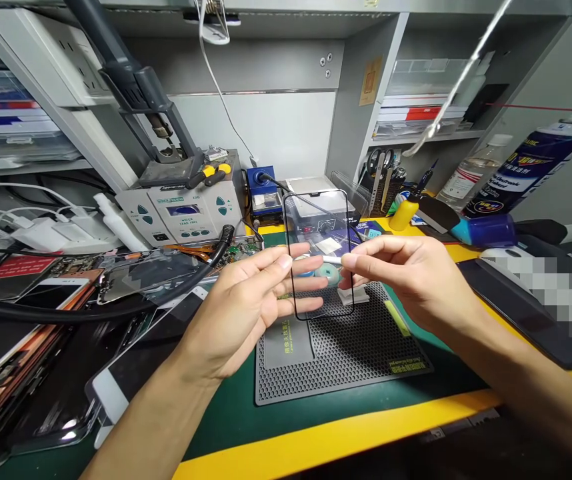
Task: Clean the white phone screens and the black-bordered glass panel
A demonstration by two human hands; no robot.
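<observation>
A clear phone front glass with a thin black border stands upright in the air above the grey mat. My left hand grips its left edge, thumb in front and the other fingers spread behind, visible through the pane. At the right edge, my right hand is closed, thumb and forefinger pinching a slim white stick that reaches across the glass. Whether the stick touches the pane, and which side it is on, I cannot tell. Beneath them lies a grey honeycomb mat.
A rework station with a thick black hose stands at the back left. Phones and parts crowd the left side. A spray can, a clear bottle and a dark phone are on the right. A white cord hangs above.
</observation>
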